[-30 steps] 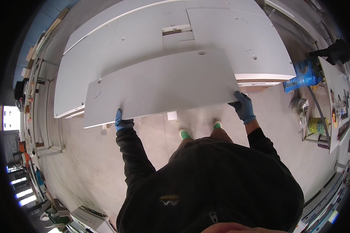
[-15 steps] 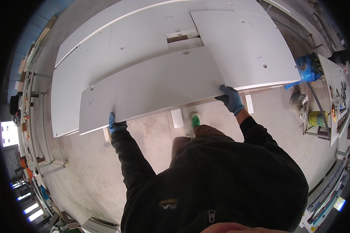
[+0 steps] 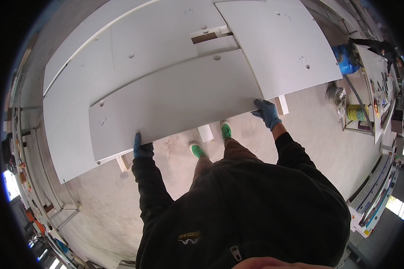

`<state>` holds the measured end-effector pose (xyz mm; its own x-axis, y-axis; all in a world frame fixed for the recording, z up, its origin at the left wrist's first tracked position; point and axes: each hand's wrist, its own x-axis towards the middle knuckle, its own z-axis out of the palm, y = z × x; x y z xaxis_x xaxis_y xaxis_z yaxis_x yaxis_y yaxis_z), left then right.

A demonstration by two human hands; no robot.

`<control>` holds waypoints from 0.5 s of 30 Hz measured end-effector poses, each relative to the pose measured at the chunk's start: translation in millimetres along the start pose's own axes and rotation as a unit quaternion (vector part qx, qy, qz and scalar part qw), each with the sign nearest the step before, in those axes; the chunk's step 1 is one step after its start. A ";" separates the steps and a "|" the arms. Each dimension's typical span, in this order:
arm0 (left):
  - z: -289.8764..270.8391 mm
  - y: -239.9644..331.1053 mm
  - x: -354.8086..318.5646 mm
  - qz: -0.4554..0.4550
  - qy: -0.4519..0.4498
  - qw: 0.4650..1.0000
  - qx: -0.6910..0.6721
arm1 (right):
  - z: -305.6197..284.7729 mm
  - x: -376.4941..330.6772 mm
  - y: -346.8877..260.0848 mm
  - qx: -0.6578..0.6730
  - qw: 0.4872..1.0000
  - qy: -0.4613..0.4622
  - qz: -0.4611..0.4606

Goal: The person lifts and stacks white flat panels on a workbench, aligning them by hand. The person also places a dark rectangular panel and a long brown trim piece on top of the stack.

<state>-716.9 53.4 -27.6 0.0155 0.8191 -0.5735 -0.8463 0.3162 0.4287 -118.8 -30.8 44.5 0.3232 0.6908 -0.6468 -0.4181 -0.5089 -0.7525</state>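
Along the near edge of the narrow grey panel [image 3: 175, 98], both gloved hands are closed in a grip. The left hand [image 3: 143, 147] takes the edge toward the panel's left end, its thumb on the top face and its fingers hidden. The right hand [image 3: 267, 114] clasps the panel's near right corner, thumb uppermost. The narrow panel lies over a broad grey panel [image 3: 85, 71], which reaches past its far edge and left end; whether the hands carry any of its weight, I cannot tell. Two round spots show on its face, one near its left end and one near its far right corner. Beyond its far edge is a rectangular opening [image 3: 204, 38] with brown inside. Against its right end, or just beside it, lies another grey panel [image 3: 285, 54]. Below the narrow panel's near edge, on the floor [image 3: 175, 168], are a white strip [image 3: 205, 133] and the wearer's green shoes [image 3: 226, 130]. Well to the narrow panel's right are a blue bag [image 3: 345, 59] and a yellow-green container [image 3: 357, 112].
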 end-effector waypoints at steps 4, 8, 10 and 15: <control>12.4 -7.0 -6.8 -0.164 0.036 0.985 -0.038 | 0.4 7.0 23.4 0.234 0.965 0.078 0.084; 25.1 -19.0 -7.8 -0.156 0.063 0.984 -0.057 | 7.7 3.4 38.4 0.309 0.940 0.088 0.113; 28.6 -16.9 -8.6 -0.188 0.059 0.979 -0.053 | 15.2 4.2 39.4 0.254 0.953 0.097 0.131; 28.1 8.7 -12.3 -0.245 0.142 0.897 0.340 | 29.3 13.7 35.0 0.136 0.977 0.127 0.100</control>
<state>-709.5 59.5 2.9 0.0785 0.3778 -0.9226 -0.2531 0.9027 0.3481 -153.9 -24.1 13.0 0.3974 0.4244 -0.8136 -0.6939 -0.4412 -0.5691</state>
